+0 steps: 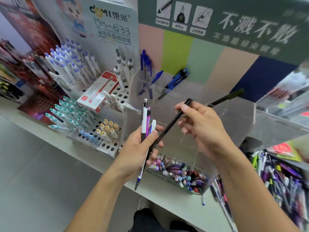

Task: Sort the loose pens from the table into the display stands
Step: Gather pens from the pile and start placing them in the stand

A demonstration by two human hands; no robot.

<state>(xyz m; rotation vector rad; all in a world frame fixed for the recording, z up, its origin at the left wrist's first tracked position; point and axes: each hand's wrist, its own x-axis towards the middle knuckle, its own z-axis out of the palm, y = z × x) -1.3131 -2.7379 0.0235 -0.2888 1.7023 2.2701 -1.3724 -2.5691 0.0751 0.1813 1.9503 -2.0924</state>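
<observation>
Open floor (41,164) is lying to the left of the counter (175,203), giving free room there. On the counter, peg stands (93,131) bristling with upright pens are blocking the left side, a clear bin (177,174) of small items is sitting just below the hands, and a heap of loose pens (284,178) is crowding the right. A clear tray (234,114) behind is standing mostly unfilled.

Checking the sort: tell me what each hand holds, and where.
Left hand grips a bunch of pens around their middles. Right hand pinches a black pen near its upper end.
</observation>
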